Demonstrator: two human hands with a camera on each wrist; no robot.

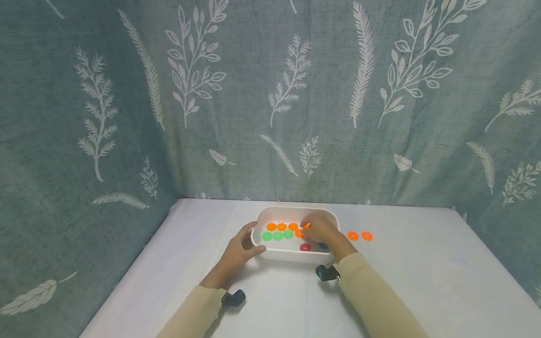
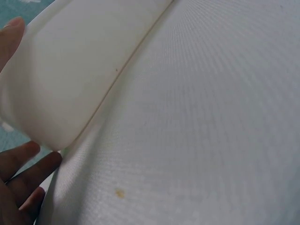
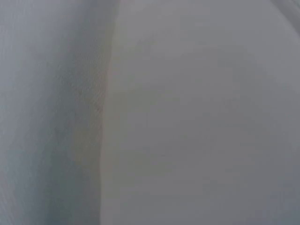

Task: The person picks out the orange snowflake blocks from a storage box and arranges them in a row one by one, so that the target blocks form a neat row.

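Observation:
A white oblong tub [image 1: 274, 256] stands on the table with small notched plastic discs inside. My left hand [image 1: 237, 251] grips the tub's left end, thumb at the front rim and fingers toward the back; the left wrist view shows its fingertips at the tub wall [image 2: 70, 70]. Over the tub's right part, my right hand [image 1: 322, 229] pinches an orange disc [image 1: 306, 226], partly hidden by the fingers. Left of it, several orange discs [image 1: 281, 227] line up behind three green discs [image 1: 277, 235]. A red disc [image 1: 305, 247] and a partly covered blue disc [image 1: 323, 245] lie near the front wall.
Two more orange discs [image 1: 360, 236] lie on the white tablecloth [image 1: 422, 272] to the right of the tub. A leaf-patterned curtain [image 1: 253, 103] hangs behind and on both sides. The right wrist view holds only dim, blurred pale surfaces, without the hand.

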